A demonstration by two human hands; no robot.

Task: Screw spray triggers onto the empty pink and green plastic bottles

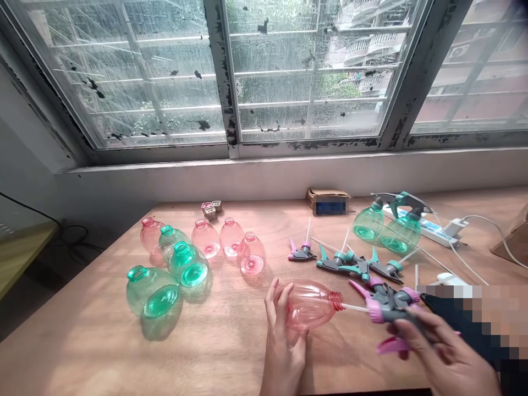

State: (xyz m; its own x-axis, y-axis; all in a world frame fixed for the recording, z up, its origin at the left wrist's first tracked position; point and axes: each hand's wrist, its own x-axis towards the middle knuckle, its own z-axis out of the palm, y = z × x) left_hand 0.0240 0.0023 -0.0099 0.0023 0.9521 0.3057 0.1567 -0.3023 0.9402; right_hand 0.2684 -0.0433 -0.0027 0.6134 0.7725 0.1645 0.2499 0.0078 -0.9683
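Note:
My left hand [284,335] is wrapped round a clear pink bottle [311,305], tipped on its side with the threaded neck facing right. In my right hand [445,346] is a grey and pink spray trigger head [383,311], its trigger hanging below. The head's thin white tube reaches into the bottle's mouth, while the pink collar stays apart from the neck. Behind the held head lie more pink and grey trigger heads [394,297], partly hidden by it. Several green and grey trigger heads [358,265] rest further back, beside a single pink one [303,251].
Open pink bottles [251,256] and green bottles [152,294] stand on the left of the wooden table [99,341]. Two green bottles with trigger heads [400,234] stand back right by a power strip [437,228] and cables. A small cardboard box [328,195] sits near the wall.

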